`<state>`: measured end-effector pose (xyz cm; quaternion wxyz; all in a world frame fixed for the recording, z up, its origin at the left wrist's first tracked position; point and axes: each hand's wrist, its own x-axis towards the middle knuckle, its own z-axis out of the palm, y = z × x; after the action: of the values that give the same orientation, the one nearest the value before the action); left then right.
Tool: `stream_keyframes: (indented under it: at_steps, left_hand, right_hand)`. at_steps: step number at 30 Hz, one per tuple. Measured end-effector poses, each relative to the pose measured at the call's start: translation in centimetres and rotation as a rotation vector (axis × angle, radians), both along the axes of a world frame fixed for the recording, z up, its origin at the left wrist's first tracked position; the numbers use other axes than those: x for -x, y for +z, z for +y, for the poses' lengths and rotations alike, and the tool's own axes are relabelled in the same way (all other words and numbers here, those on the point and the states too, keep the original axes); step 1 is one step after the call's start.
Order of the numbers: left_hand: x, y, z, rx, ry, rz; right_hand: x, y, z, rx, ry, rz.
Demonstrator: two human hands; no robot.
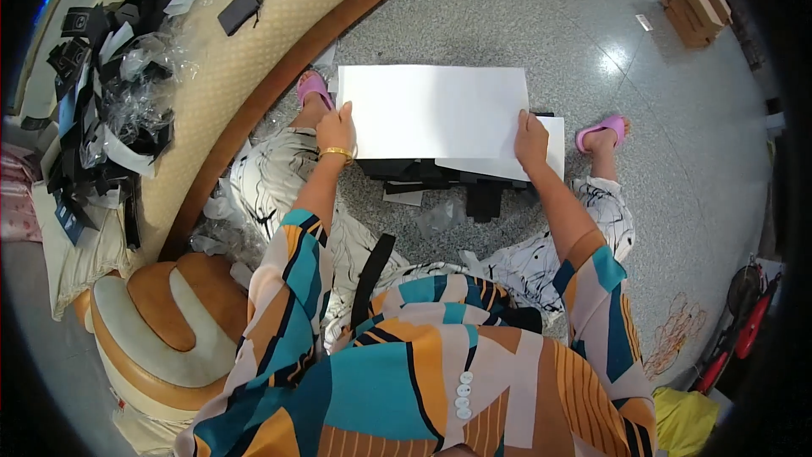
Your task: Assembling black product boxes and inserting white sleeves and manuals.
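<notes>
Holding a white rectangular panel (433,110) by its two short edges, the person (372,381) is leaning over it in the head view. The panel is lying between the hands, its long axis running left to right and its broad face turning upward. The left hand (335,130) is gripping the left edge and the right hand (532,142) the right edge, both toward the near corners, so neither hand is standing clearly nearer; most of the panel is reaching toward the far side from the fingers. Each thumb is pressing along the top while the other fingers are curling around the edge, pinching the panel; their tips are hiding underneath. Whether the panel is resting on anything, one cannot tell.

A second white sheet (486,167) is showing below it, sticking out on the near and right sides. Dark items (406,171) are sitting beneath, and a clear plastic bag (441,216) is lying on the speckled floor (677,178) nearer the person. On the left, a cream quilted bed (279,17) is carrying a dark pouch (240,12) and a heap of black boxes and clear wrapping (139,76).
</notes>
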<state>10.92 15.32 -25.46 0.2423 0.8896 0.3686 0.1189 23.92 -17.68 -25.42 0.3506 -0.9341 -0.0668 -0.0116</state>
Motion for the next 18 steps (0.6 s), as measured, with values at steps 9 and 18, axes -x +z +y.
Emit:
stream_keyframes:
  at_steps: [9,18]
  left_hand:
    - [0.1,-8.0,0.7,0.14,0.005,0.262]
    - [0.3,-14.6,2.6,0.142,0.022,0.388]
  right_hand:
    - [-1.4,-7.5,1.2,0.165,0.02,0.183]
    - [-0.6,-12.7,3.3,0.229,-0.034,0.292]
